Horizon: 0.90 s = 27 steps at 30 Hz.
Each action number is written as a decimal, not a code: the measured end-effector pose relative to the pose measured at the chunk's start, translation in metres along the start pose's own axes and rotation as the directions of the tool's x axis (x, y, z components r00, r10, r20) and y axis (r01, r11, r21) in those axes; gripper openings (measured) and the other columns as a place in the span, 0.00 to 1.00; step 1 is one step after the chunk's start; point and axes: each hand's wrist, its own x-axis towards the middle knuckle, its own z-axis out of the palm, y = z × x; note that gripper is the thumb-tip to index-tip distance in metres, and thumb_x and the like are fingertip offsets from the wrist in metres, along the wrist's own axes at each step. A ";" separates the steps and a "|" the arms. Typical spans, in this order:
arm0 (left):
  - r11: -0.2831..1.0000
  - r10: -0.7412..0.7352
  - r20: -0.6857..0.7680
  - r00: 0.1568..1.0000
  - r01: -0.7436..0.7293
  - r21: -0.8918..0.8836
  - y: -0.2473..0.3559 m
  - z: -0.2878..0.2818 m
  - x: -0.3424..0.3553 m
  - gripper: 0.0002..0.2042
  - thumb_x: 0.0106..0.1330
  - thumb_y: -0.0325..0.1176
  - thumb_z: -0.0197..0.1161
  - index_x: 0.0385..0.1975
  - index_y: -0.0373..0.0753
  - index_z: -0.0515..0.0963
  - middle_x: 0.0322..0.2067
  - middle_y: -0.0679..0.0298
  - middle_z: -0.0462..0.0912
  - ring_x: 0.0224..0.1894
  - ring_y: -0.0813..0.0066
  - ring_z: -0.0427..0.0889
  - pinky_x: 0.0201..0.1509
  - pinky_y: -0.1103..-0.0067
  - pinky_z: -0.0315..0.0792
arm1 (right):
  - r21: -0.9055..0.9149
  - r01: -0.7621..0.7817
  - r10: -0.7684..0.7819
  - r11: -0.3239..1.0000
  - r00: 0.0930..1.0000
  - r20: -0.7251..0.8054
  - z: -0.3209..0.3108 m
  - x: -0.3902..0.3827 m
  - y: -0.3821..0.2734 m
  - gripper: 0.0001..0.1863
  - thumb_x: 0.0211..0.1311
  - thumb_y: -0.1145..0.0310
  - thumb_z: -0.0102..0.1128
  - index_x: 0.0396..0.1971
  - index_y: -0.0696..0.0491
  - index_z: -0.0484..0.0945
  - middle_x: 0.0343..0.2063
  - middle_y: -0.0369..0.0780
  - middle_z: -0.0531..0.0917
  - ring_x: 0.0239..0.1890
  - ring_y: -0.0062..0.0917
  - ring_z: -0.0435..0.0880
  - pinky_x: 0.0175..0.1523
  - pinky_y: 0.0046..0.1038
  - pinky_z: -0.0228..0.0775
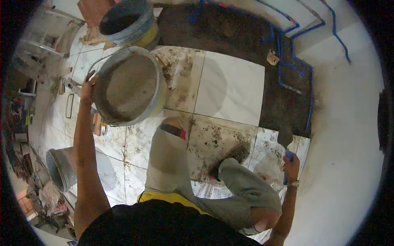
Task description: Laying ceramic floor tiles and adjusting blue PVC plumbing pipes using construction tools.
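Near my left hand (87, 88), a large bucket (162, 96) of grey wet mortar (130, 84) appears lifted and tilted over the tiles. My left hand is closed at its left side, where the wire handle meets the rim; the exact grip is partly hidden. In my right hand (291, 166) is a trowel (285, 137), its blue handle wrapped by my fingers. The grey blade points away from me, over the tile beside the right wall. Dirty white floor tiles (230, 88) lie around my bent knees.
A second bucket (150, 33) stands at the far left, and an empty-looking one (61, 170) lies tipped at the left. Dark bare floor (230, 30) borders the tiles. Blue pipes (311, 94) run along the wall base. Rubble and debris (51, 201) lie at the far left edge.
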 end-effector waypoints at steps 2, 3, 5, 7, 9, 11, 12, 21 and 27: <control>0.995 0.082 -0.050 0.995 -0.085 -0.060 0.005 0.006 -0.006 0.23 0.59 0.30 0.63 0.55 0.39 0.69 0.39 0.57 0.80 0.38 0.70 0.80 0.41 0.77 0.75 | 0.015 0.142 -0.143 0.990 0.988 0.059 0.000 0.001 -0.055 0.15 0.58 0.66 0.61 0.43 0.55 0.72 0.23 0.32 0.74 0.21 0.15 0.71 0.22 0.20 0.66; 0.995 0.100 -0.066 0.993 -0.102 -0.022 0.006 0.008 -0.008 0.21 0.57 0.30 0.65 0.52 0.38 0.71 0.38 0.58 0.81 0.37 0.71 0.80 0.40 0.78 0.75 | -0.002 0.208 -0.207 0.978 0.975 0.081 0.003 0.000 -0.085 0.16 0.58 0.66 0.60 0.44 0.55 0.71 0.25 0.35 0.76 0.23 0.19 0.74 0.26 0.23 0.69; 0.992 0.127 -0.090 0.988 -0.126 0.008 0.009 0.013 -0.010 0.20 0.55 0.29 0.67 0.49 0.37 0.73 0.37 0.59 0.81 0.36 0.72 0.80 0.39 0.79 0.74 | -0.161 0.439 -0.420 0.884 0.897 0.140 0.018 -0.001 -0.149 0.19 0.58 0.64 0.59 0.47 0.55 0.71 0.30 0.41 0.79 0.30 0.30 0.78 0.35 0.30 0.72; 0.992 0.126 -0.134 0.983 -0.124 0.020 0.008 0.022 -0.016 0.18 0.52 0.30 0.69 0.43 0.35 0.75 0.35 0.59 0.81 0.34 0.75 0.79 0.37 0.81 0.73 | -0.369 0.642 -0.594 0.672 0.765 0.251 0.043 -0.009 -0.213 0.22 0.58 0.61 0.59 0.49 0.55 0.70 0.38 0.48 0.80 0.37 0.41 0.80 0.43 0.36 0.72; 0.981 0.192 -0.192 0.962 -0.182 0.070 0.009 0.033 -0.029 0.17 0.52 0.29 0.69 0.41 0.35 0.75 0.35 0.59 0.81 0.34 0.76 0.79 0.37 0.81 0.72 | -0.402 0.777 -0.707 0.485 0.618 0.343 0.078 -0.017 -0.271 0.24 0.59 0.57 0.57 0.51 0.55 0.70 0.43 0.49 0.79 0.39 0.45 0.80 0.45 0.40 0.72; 0.952 0.304 -0.229 0.925 -0.285 0.113 0.010 0.043 -0.042 0.17 0.51 0.28 0.69 0.40 0.34 0.74 0.34 0.58 0.81 0.35 0.76 0.78 0.38 0.81 0.72 | -0.400 0.851 -0.748 0.341 0.503 0.432 0.118 -0.022 -0.323 0.22 0.61 0.55 0.54 0.49 0.54 0.71 0.41 0.48 0.79 0.37 0.44 0.80 0.43 0.41 0.73; 0.969 0.241 -0.252 0.937 -0.219 0.114 0.010 0.044 -0.047 0.17 0.51 0.28 0.69 0.40 0.34 0.74 0.34 0.58 0.81 0.35 0.76 0.78 0.38 0.81 0.72 | -0.444 0.848 -0.727 0.288 0.496 0.475 0.137 -0.024 -0.345 0.21 0.62 0.55 0.52 0.47 0.54 0.72 0.39 0.48 0.79 0.36 0.44 0.81 0.41 0.41 0.73; 0.970 0.147 -0.417 0.897 -0.214 -0.117 -0.036 -0.006 -0.051 0.18 0.51 0.28 0.69 0.41 0.31 0.73 0.34 0.55 0.82 0.33 0.74 0.80 0.37 0.81 0.74 | -0.420 0.882 -0.684 -0.216 0.170 0.709 0.332 -0.062 -0.453 0.09 0.53 0.63 0.56 0.28 0.53 0.79 0.27 0.47 0.81 0.28 0.39 0.83 0.32 0.39 0.74; 0.965 0.181 -0.464 0.867 -0.249 -0.088 -0.047 -0.008 -0.052 0.21 0.50 0.29 0.70 0.44 0.31 0.72 0.35 0.54 0.82 0.34 0.74 0.80 0.38 0.80 0.75 | -0.324 0.934 -0.522 -0.149 0.204 0.828 0.389 -0.074 -0.474 0.13 0.51 0.61 0.57 0.27 0.56 0.81 0.28 0.49 0.83 0.32 0.44 0.83 0.36 0.42 0.76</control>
